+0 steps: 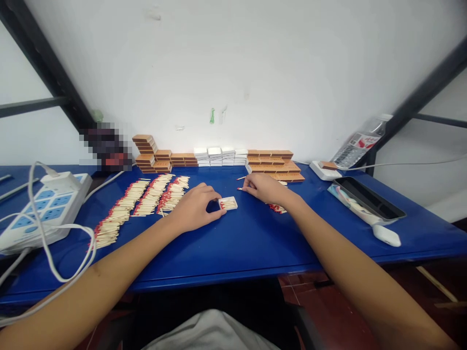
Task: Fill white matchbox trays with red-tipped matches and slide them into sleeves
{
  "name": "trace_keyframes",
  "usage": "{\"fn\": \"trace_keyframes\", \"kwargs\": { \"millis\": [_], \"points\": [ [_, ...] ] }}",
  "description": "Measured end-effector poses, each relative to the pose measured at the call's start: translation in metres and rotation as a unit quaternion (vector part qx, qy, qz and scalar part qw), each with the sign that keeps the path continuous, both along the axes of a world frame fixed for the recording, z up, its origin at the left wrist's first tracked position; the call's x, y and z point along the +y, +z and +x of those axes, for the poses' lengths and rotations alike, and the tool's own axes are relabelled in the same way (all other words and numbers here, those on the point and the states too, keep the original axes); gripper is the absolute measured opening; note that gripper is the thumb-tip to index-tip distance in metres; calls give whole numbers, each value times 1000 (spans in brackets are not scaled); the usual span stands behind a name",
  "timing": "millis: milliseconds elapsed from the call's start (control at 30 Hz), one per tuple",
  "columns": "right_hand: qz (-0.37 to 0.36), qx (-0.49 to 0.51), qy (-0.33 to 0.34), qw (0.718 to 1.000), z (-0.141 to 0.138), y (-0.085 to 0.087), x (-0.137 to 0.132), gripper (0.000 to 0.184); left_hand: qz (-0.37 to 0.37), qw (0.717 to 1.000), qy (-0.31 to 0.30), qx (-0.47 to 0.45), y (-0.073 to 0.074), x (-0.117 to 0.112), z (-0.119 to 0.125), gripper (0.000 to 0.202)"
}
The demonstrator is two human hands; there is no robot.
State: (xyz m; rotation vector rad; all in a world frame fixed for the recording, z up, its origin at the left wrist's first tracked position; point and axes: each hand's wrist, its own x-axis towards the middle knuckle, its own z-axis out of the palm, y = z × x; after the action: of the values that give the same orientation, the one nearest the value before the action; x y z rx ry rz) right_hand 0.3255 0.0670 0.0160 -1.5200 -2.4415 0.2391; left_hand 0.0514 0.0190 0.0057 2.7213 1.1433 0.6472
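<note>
A small white matchbox tray [235, 207] lies on the blue table, with several red-tipped matches [226, 205] inside. My left hand [195, 206] grips its left end between thumb and fingers. To the right of the tray, my right hand [265, 187] is closed in a pinch just above the table. Two matches [240, 188] stick out leftward from its fingertips, their heads pointing left. Beneath that hand lies a loose pile of matches [278, 209], partly hidden by the palm and wrist.
Long rows of matches [118, 214] lie at left. Along the wall stand brown matchboxes [275, 165] and white trays [215, 156]. A power strip [40, 209] with looped cable sits far left; a phone [368, 197], earbud case [386, 236] and plastic bottle [361, 143] are right.
</note>
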Motion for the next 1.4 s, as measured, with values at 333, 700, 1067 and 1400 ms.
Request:
{"fn": "trace_keyframes", "kwargs": {
  "millis": [333, 700, 1067, 1400],
  "points": [
    [-27, 81, 129, 988, -34, 10, -32, 17, 4, 1000, -8, 2, -1, 1, 0, 27],
    [53, 13, -68, 996, 8, 11, -2, 13, 1, 1000, -3, -2, 0, 1, 0, 32],
    [39, -43, -104, 993, 9, 0, 6, 12, 4, 1000, -11, -2, 0, 0, 0, 30],
    [49, -56, -116, 990, 11, -2, 8, 20, 5, 1000, -12, -3, 0, 0, 0, 30]
  ]
}}
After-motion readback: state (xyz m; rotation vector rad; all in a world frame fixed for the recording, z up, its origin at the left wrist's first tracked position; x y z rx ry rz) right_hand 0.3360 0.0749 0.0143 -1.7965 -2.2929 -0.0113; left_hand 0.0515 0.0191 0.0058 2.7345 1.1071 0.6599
